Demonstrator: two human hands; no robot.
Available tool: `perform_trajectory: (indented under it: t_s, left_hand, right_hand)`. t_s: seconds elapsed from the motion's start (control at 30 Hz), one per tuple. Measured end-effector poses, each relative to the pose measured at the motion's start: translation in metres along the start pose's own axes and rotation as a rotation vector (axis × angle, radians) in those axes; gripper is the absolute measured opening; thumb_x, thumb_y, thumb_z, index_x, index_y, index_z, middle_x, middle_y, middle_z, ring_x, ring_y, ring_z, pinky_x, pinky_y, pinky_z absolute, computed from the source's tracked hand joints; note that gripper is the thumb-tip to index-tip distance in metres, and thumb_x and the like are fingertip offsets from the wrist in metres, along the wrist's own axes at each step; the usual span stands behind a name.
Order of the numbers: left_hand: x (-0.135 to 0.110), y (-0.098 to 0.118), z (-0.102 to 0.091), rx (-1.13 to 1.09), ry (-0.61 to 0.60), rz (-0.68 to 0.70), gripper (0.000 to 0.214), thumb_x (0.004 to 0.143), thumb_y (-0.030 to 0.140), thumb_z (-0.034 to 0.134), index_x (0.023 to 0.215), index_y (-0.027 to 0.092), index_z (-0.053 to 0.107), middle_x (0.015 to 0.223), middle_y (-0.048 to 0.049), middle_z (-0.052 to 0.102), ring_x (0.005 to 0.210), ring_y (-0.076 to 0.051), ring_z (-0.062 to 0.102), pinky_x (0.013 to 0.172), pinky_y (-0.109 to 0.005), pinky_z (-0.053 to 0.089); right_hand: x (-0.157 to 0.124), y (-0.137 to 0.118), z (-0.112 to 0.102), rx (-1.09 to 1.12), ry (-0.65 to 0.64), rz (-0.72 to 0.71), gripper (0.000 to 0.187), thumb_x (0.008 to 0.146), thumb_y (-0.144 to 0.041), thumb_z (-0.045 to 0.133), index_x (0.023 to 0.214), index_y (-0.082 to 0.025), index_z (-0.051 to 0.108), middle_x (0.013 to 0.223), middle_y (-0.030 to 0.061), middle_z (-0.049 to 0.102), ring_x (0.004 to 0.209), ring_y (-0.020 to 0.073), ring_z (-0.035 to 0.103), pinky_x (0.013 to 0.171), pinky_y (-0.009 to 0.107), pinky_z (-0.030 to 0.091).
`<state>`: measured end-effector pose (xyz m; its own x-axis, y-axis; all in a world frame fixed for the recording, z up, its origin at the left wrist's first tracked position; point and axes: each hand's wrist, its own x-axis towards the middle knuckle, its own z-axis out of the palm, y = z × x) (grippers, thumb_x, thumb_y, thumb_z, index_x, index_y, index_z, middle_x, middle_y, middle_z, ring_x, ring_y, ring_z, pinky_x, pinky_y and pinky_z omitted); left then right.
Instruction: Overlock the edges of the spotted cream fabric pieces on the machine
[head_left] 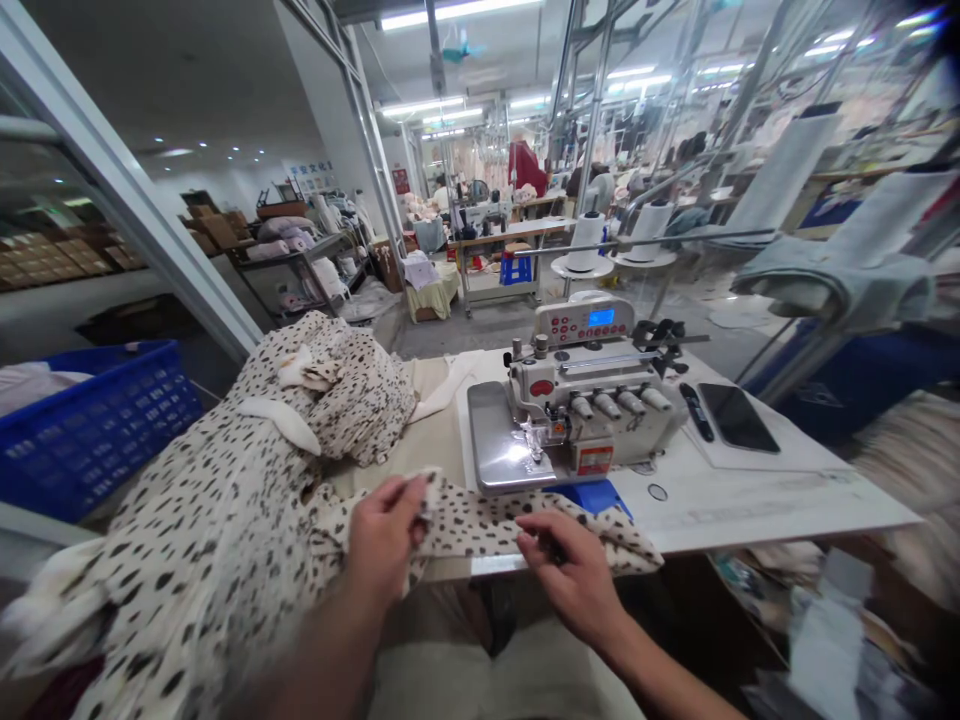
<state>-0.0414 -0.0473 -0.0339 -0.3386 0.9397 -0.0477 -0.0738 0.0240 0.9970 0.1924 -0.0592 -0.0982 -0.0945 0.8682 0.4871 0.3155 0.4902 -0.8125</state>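
My left hand [384, 535] is closed in a pinch on the edge of a cream fabric piece with dark spots [472, 515], lifting it slightly. That piece lies along the table's front edge. My right hand [574, 570] is over its right part, fingers loosely bent and apart, with no fabric visibly gripped. Just behind the fabric stands a white overlock sewing machine [600, 390] with a lit blue display and a shiny metal plate [499, 440]. To my left a large heap of the same spotted fabric [217, 510] spills over the table, with white pieces [289, 420] on it.
A phone [739, 417] and a dark pen-like object [697, 412] lie right of the machine. White thread cones [585, 242] stand behind it. A blue plastic basket [97, 420] is at the left. Cloth scraps [829, 630] lie below the table's right side.
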Motion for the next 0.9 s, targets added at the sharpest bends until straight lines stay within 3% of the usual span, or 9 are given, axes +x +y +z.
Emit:
perform_trajectory:
  t_s: [0.1, 0.17, 0.3, 0.43, 0.5, 0.6, 0.77, 0.9]
  left_hand:
    - [-0.007, -0.008, 0.038, 0.267, -0.350, 0.107, 0.037, 0.084, 0.051, 0.070, 0.083, 0.014, 0.075, 0.073, -0.0015, 0.065, 0.064, -0.013, 0.058, 0.058, -0.021, 0.047]
    - [-0.008, -0.009, 0.050, 0.324, -0.490, 0.153, 0.041, 0.090, 0.053, 0.062, 0.094, 0.015, 0.077, 0.086, -0.0050, 0.071, 0.084, -0.019, 0.065, 0.077, -0.027, 0.051]
    - [-0.003, -0.001, 0.050, 0.342, -0.595, 0.119, 0.048, 0.098, 0.052, 0.048, 0.119, 0.016, 0.071, 0.106, -0.0088, 0.073, 0.100, -0.024, 0.066, 0.091, -0.035, 0.051]
    - [0.009, 0.008, 0.046, 0.494, -0.598, 0.399, 0.034, 0.092, 0.040, 0.062, 0.118, 0.019, 0.067, 0.116, -0.0095, 0.069, 0.106, -0.023, 0.063, 0.096, -0.037, 0.048]
    - [0.017, 0.010, 0.047, 0.496, -0.653, 0.478, 0.035, 0.086, 0.037, 0.070, 0.117, 0.020, 0.063, 0.114, -0.0087, 0.067, 0.105, -0.022, 0.061, 0.095, -0.036, 0.048]
    - [0.031, 0.013, 0.050, 0.414, -0.775, 0.391, 0.038, 0.083, 0.036, 0.075, 0.112, 0.019, 0.057, 0.097, -0.0043, 0.065, 0.090, -0.018, 0.061, 0.085, -0.032, 0.050]
    - [0.042, 0.020, 0.051, 0.340, -0.912, 0.282, 0.027, 0.087, 0.036, 0.070, 0.102, 0.018, 0.056, 0.083, 0.0011, 0.054, 0.073, -0.011, 0.049, 0.067, -0.023, 0.043]
    - [0.040, 0.021, 0.054, 0.385, -0.960, 0.221, 0.026, 0.092, 0.040, 0.063, 0.104, 0.018, 0.056, 0.078, 0.0026, 0.050, 0.066, -0.009, 0.043, 0.059, -0.021, 0.037]
  right_hand:
    - [0.015, -0.021, 0.013, 0.168, -0.001, 0.138, 0.021, 0.086, -0.033, 0.070, 0.103, -0.021, 0.070, 0.089, 0.0049, 0.073, 0.068, 0.0177, 0.064, 0.061, 0.027, 0.052]
    - [0.023, -0.027, 0.017, 0.189, 0.011, 0.205, 0.026, 0.079, -0.035, 0.075, 0.100, -0.020, 0.070, 0.088, 0.0047, 0.073, 0.066, 0.0177, 0.062, 0.059, 0.027, 0.050]
    - [0.033, -0.027, 0.013, 0.176, 0.024, 0.326, 0.021, 0.078, -0.036, 0.074, 0.090, -0.019, 0.073, 0.078, 0.0022, 0.072, 0.063, 0.0173, 0.059, 0.059, 0.026, 0.047]
    - [0.037, -0.026, 0.007, 0.295, 0.023, 0.366, 0.018, 0.085, -0.035, 0.066, 0.084, -0.018, 0.073, 0.077, 0.0018, 0.070, 0.072, 0.0182, 0.059, 0.067, 0.026, 0.046]
    - [0.038, -0.026, 0.005, 0.367, -0.004, 0.397, 0.021, 0.086, -0.037, 0.067, 0.079, -0.018, 0.071, 0.071, 0.0002, 0.065, 0.067, 0.0159, 0.054, 0.062, 0.025, 0.043]
    - [0.037, -0.026, 0.006, 0.472, -0.033, 0.458, 0.027, 0.083, -0.042, 0.072, 0.072, -0.017, 0.066, 0.061, -0.0028, 0.055, 0.056, 0.0115, 0.043, 0.051, 0.023, 0.034]
    - [0.032, -0.021, 0.008, 0.608, 0.072, 0.508, 0.037, 0.080, -0.043, 0.076, 0.105, -0.020, 0.063, 0.067, -0.0049, 0.056, 0.051, 0.0090, 0.040, 0.047, 0.021, 0.032]
    - [0.027, -0.021, 0.008, 0.484, 0.138, 0.400, 0.032, 0.087, -0.043, 0.069, 0.109, -0.022, 0.058, 0.068, -0.0049, 0.057, 0.053, 0.0107, 0.046, 0.050, 0.022, 0.039]
